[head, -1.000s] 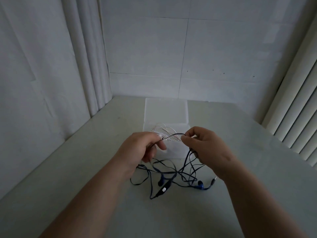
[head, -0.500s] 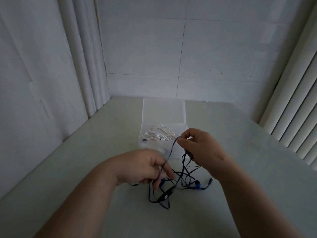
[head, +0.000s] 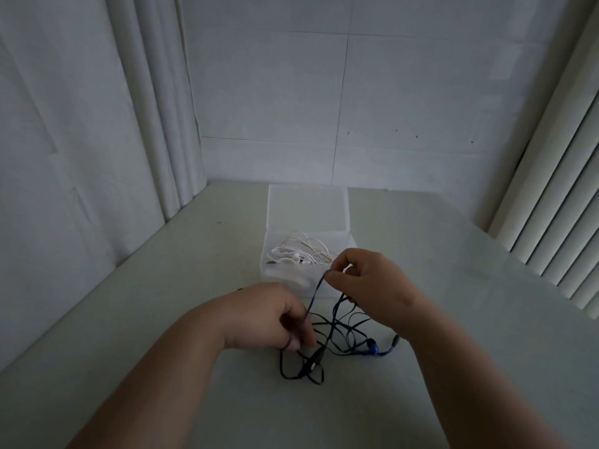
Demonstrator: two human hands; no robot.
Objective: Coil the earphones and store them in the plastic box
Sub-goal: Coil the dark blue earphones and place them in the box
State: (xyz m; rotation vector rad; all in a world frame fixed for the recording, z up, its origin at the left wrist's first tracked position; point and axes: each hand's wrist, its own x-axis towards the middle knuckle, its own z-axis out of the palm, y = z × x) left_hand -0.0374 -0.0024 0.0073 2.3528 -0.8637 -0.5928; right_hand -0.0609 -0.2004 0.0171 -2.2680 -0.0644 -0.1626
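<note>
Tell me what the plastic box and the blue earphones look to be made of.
Plastic box: translucent milky plastic, smooth; its walls and open lid let light through. Blue earphones: thin cable in a soft, probably rubbery plastic sheath, matte, drooping in loose loops.

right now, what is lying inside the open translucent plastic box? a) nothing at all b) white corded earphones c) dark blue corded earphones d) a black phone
b: white corded earphones lie bundled inside the translucent plastic box, while the dark blue corded earphones sprawl on the pale table in front of it.
</note>
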